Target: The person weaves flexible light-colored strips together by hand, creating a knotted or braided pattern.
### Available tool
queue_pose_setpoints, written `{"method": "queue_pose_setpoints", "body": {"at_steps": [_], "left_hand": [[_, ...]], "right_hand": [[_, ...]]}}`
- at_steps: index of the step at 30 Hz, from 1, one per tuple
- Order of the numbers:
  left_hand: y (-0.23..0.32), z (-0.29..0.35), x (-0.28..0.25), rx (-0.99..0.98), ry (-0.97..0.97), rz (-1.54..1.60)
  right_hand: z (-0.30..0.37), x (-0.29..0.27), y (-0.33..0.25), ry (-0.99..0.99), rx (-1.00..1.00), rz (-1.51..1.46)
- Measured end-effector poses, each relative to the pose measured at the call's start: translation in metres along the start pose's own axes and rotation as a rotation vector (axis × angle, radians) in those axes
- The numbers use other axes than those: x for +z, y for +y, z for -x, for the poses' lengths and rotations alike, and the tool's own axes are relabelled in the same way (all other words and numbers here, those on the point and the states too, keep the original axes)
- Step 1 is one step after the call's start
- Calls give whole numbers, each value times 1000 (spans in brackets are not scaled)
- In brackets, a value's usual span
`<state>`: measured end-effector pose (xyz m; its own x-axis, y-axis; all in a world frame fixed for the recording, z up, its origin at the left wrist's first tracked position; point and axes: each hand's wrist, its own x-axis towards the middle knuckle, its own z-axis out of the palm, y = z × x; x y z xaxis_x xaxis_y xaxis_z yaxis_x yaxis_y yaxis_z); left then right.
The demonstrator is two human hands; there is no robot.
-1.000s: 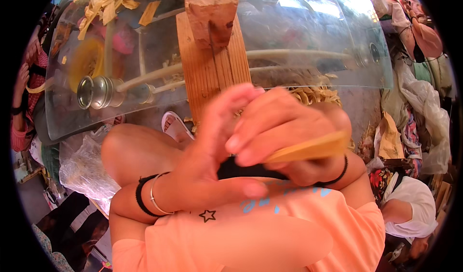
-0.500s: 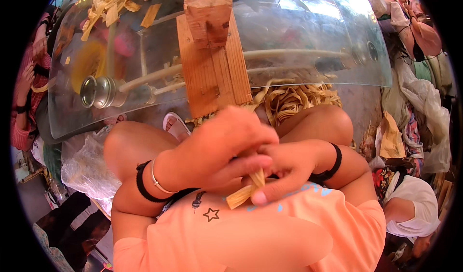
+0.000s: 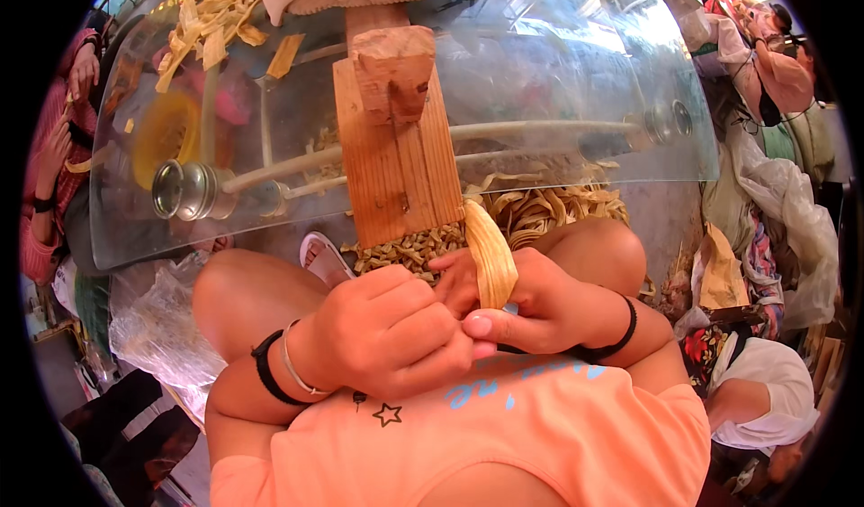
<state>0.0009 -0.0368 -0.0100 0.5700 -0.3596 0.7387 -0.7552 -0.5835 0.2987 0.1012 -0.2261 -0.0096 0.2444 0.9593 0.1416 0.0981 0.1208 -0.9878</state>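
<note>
A dried, ribbed yellow strip that looks like plant fibre curves upward between my hands. My right hand holds it, with the fingers behind it and the thumb pointing left. My left hand is closed in a fist-like pinch against the right thumb; whatever its fingertips grip is hidden. Both hands are over my lap, just in front of the orange shirt. Beyond them, the near end of a wooden block stand rests above a heap of small cut pieces.
More long strips are heaped by my right knee. A glass tabletop on a metal-and-rod frame spans ahead, with loose strips at its far left. Clear plastic sheeting lies to the left. People sit at both sides.
The strip's free end pointed down toward my shirt; now a longer curved piece rises above my right hand. My left hand has moved down and left, off the top of the right.
</note>
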Motion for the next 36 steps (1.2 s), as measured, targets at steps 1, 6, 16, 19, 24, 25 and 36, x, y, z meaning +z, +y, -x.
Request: {"method": "queue_pose_setpoints", "body": {"at_steps": [1,6,16,19,24,25,36], "left_hand": [[-2,1,0,-7,0,-3],[-9,5,5,-5,18,-62],[-16,6,0,-351,48,472],[-12,6,-5,-579,63,653],[4,3,5,-397,151,330],[6,6,8,-394,176,324],[-2,15,-4,-353,46,337]], "right_hand": [[2,-3,-1,-56,56,-56],[4,3,-2,90,312,-493],[3,-9,-10,143,37,-161],[0,-7,-8,223,-224,436],[1,4,-1,430,-381,1006],[2,5,-4,449,-360,1049],[-7,-2,-10,290,-234,779]]}}
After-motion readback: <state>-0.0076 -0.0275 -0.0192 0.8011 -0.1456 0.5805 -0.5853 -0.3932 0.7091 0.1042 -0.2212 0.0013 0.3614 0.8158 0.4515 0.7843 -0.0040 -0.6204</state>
